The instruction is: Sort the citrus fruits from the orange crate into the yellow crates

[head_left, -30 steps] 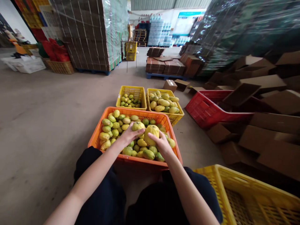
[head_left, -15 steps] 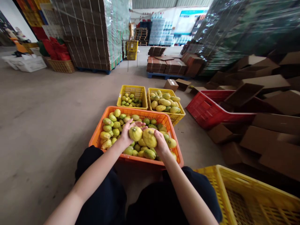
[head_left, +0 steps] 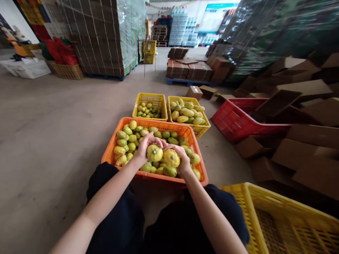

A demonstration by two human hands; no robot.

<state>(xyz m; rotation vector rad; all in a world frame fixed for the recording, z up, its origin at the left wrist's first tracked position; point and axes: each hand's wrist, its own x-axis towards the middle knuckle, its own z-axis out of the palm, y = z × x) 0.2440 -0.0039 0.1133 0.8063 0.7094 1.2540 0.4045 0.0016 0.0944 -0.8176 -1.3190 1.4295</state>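
Note:
My left hand (head_left: 143, 146) is closed around a rounded yellow-green papaya (head_left: 154, 153), its fingers curled over the far side. Beside it, my right hand (head_left: 184, 158) grips a second yellow papaya (head_left: 171, 158) from above and the right. Both fruits show their stem ends toward me, close together. They are held over an orange crate (head_left: 113, 141) full of green and yellow papayas (head_left: 122, 142). My fingertips nearly meet above the two fruits, and the undersides of the fruits are hidden.
Behind the orange crate stand a yellow crate (head_left: 135, 110) of small fruits and another yellow crate (head_left: 202, 131) with larger, longer ones. A large yellow crate (head_left: 247, 197) is at my right knee. Farther right are a red crate (head_left: 227, 120) and loose cardboard boxes (head_left: 304, 155).
The fingers of my right hand have moved up over its papaya, and those of my left have curled in. Both fruits stay in hand; the view has tipped slightly down.

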